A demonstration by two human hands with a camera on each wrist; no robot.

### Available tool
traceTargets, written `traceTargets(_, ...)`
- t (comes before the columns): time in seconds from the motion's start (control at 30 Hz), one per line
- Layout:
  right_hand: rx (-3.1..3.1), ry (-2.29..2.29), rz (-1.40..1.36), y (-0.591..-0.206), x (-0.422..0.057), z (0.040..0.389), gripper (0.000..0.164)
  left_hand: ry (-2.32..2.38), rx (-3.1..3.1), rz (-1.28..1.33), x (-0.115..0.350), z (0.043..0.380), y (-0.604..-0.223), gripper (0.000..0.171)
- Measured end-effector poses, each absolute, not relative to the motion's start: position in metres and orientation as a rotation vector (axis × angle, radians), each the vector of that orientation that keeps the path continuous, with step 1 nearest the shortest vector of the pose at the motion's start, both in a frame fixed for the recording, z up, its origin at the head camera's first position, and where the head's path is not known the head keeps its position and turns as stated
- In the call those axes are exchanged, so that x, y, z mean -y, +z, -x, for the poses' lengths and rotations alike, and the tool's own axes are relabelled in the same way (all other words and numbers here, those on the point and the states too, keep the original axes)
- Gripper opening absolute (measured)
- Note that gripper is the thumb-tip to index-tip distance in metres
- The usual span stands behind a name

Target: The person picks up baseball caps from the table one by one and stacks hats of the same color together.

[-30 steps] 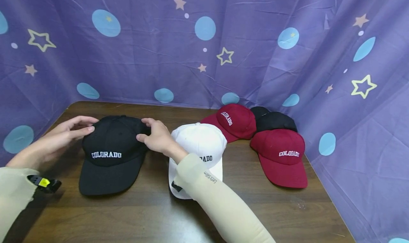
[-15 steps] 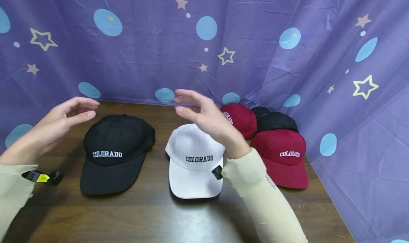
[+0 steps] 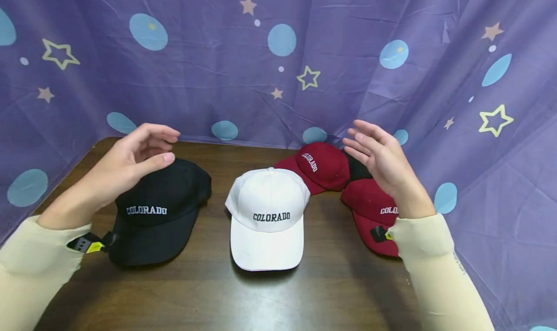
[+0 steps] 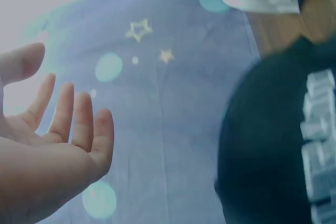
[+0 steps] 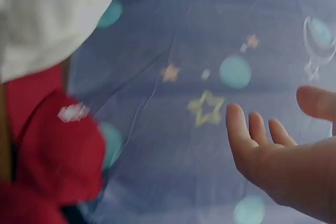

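My left hand (image 3: 135,154) hovers above a black baseball cap (image 3: 156,234) at the left of the table, fingers loosely bent and holding nothing. In the left wrist view the dark crown of that black cap fills the right side, apart from the fingers. Over the caps at the right, my right hand (image 3: 385,159) hangs with relaxed fingers and nothing in it. Below it a red cap (image 3: 359,205) is partly covered by the hand and wrist. Between the hands a white cap (image 3: 267,200) lettered COLORADO lies with its brim toward me.
Behind the white cap lies another red cap (image 3: 324,169), its brim pointing left. A bit of black cap (image 3: 357,166) shows beside it, mostly hidden by my right hand. A purple curtain (image 3: 196,79) with stars and dots rises behind the wooden table (image 3: 196,292).
My right hand has left the black cap and swung across the white cap to the right-hand caps. The left hand also let go, rose, and shifted slightly right.
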State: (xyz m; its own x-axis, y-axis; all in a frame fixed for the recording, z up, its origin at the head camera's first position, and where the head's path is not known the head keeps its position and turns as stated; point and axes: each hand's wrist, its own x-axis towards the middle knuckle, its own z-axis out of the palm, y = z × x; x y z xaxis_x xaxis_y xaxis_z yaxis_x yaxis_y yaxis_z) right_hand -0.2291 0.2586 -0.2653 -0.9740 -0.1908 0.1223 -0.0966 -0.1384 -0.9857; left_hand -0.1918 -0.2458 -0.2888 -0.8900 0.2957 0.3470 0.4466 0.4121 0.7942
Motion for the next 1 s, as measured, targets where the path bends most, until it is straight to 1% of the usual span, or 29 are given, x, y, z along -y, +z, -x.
traceTargets(0.07,-1.905,-2.395,0.251,-0.272,-0.28,0.23,0.054,-1.471,2.51,0.714,0.232,0.191,-0.288,0.04)
traceTargets(0.3,-1.705,-2.516,-0.1,-0.301,-0.339,0.238,0.072,-1.406,2.485,0.864,0.194,0.193,-0.289,0.042)
traceTargets(0.4,-1.729,-2.5,-0.21,-0.315,-0.355,0.244,0.072,-1.382,2.481,0.908,0.183,0.194,-0.291,0.041)
traceTargets(0.57,-1.805,-2.444,-0.348,-0.328,-0.383,0.252,0.072,-1.346,2.485,0.967,0.167,0.195,-0.299,0.038)
traceTargets(0.77,-1.724,-2.396,-0.491,-0.334,-0.407,0.258,0.078,-1.331,2.474,1.041,0.155,0.196,-0.309,0.037)
traceTargets(1.0,-1.619,-2.313,-0.573,-0.34,-0.426,0.264,0.08,-1.388,2.454,1.041,0.147,0.197,-0.317,0.036)
